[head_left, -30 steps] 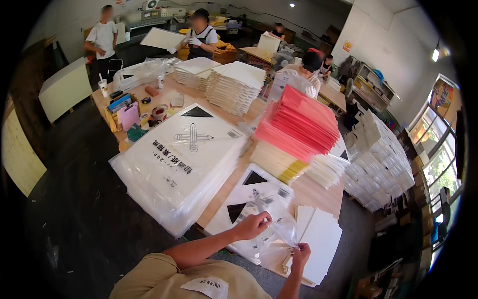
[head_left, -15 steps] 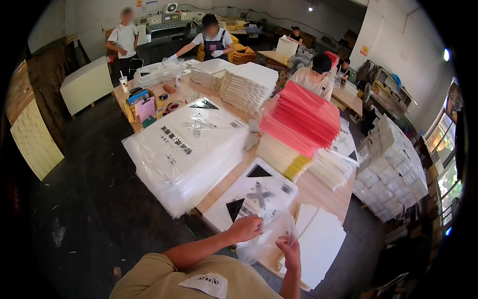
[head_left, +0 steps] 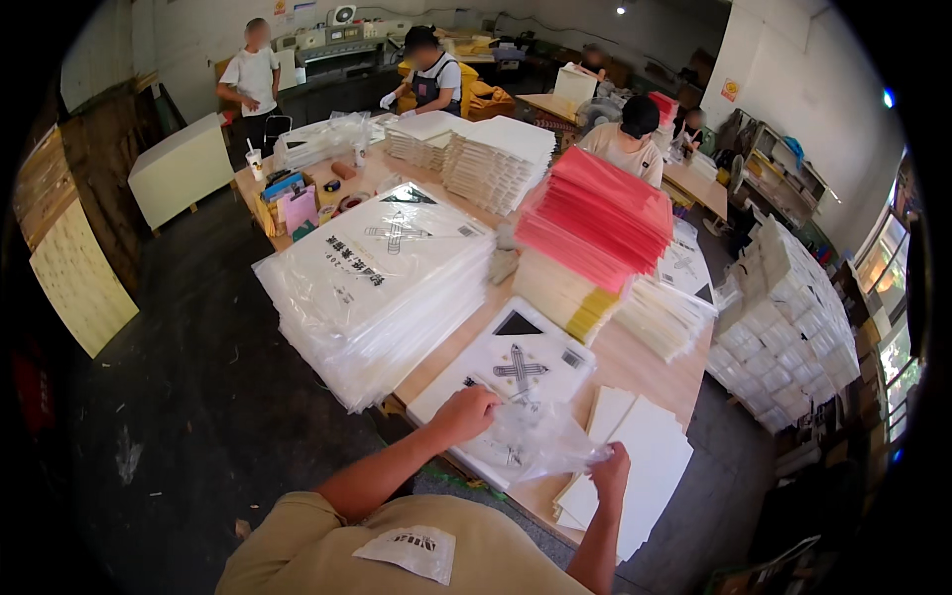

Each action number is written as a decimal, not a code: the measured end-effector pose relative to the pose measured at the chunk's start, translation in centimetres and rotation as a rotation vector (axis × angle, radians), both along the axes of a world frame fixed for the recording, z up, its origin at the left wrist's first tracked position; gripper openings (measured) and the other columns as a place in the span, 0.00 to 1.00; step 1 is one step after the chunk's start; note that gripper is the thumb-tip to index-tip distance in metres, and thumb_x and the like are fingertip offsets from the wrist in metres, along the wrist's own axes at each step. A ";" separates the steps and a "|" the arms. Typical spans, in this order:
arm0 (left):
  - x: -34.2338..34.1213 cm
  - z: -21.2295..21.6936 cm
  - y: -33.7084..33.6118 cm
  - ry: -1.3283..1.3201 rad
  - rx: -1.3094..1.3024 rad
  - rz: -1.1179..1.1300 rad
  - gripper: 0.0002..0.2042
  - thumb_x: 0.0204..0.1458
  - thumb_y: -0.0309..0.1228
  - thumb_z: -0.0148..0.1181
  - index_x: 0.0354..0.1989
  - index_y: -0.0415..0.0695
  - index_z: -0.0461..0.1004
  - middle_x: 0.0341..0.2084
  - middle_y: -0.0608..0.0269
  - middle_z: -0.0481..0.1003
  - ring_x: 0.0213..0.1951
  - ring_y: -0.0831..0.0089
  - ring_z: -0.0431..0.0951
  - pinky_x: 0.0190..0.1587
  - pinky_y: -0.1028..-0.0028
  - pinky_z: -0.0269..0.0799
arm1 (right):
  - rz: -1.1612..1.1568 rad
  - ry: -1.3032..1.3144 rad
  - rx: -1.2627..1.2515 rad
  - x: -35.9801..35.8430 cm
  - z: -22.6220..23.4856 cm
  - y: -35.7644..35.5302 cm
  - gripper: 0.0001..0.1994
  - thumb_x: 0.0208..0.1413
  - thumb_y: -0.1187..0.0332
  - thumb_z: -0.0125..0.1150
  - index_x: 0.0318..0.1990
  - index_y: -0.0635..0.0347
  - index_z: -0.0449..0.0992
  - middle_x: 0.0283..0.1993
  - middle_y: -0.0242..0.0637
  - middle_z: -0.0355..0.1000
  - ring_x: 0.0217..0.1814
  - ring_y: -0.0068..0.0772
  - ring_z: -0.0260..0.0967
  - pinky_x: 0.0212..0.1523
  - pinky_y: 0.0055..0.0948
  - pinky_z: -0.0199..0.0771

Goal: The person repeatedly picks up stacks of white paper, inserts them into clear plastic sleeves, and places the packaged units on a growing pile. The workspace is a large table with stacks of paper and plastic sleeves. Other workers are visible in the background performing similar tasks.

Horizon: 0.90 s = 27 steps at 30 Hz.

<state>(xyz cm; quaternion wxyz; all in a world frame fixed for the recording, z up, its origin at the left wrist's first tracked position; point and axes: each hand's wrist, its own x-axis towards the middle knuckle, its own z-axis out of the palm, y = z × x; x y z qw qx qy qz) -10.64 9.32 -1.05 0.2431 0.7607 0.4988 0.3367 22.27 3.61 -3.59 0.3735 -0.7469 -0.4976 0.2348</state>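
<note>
A clear plastic bag [head_left: 543, 436] is stretched between my two hands. My left hand [head_left: 466, 415] is closed on its left edge, over the front part of a low pile of white printed sheets in clear wrapping [head_left: 555, 359]. Off to the right, my right hand [head_left: 611, 472] pinches the bag's other edge, beside a stack of plain white sheets [head_left: 645, 451]. The bag covers part of the printed pile, which shows a crossed-pencils drawing and a black corner triangle.
A tall stack of wrapped packs [head_left: 382, 288] stands on the table [head_left: 684, 382] to the left. Red sheets [head_left: 600, 213] are piled beyond. Further stacks of white sheets [head_left: 496, 164] lie toward the back, where several people work. Wrapped bundles [head_left: 783, 322] stand on the right.
My right hand has moved up and right, drawing the bag wider. My left hand has shifted slightly up and left. The co-worker at the back has pulled an outstretched arm in.
</note>
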 end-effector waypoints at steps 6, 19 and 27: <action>-0.8 15.0 6.1 -0.165 0.471 0.044 0.06 0.50 0.20 0.58 0.37 0.39 0.76 0.30 0.52 0.76 0.32 0.56 0.78 0.36 0.65 0.74 | 0.001 -0.393 0.691 0.1 16.7 5.1 0.13 0.48 0.78 0.57 0.42 0.68 0.79 0.28 0.46 0.76 0.29 0.36 0.75 0.28 0.36 0.73; -6.5 -1.0 3.9 0.142 -0.316 0.003 0.06 0.47 0.26 0.58 0.30 0.37 0.78 0.23 0.46 0.76 0.30 0.59 0.80 0.36 0.63 0.74 | 0.512 -0.523 0.171 1.9 -2.7 6.1 0.06 0.46 0.74 0.55 0.28 0.64 0.78 0.26 0.55 0.73 0.30 0.60 0.72 0.32 0.51 0.72; -7.0 17.4 -1.5 -0.296 1.031 0.024 0.02 0.48 0.18 0.61 0.28 0.37 0.74 0.32 0.56 0.78 0.33 0.62 0.79 0.34 0.71 0.75 | 0.061 -0.420 1.391 -4.3 16.2 2.6 0.19 0.47 0.82 0.57 0.49 0.73 0.76 0.28 0.38 0.72 0.27 0.33 0.68 0.33 0.31 0.70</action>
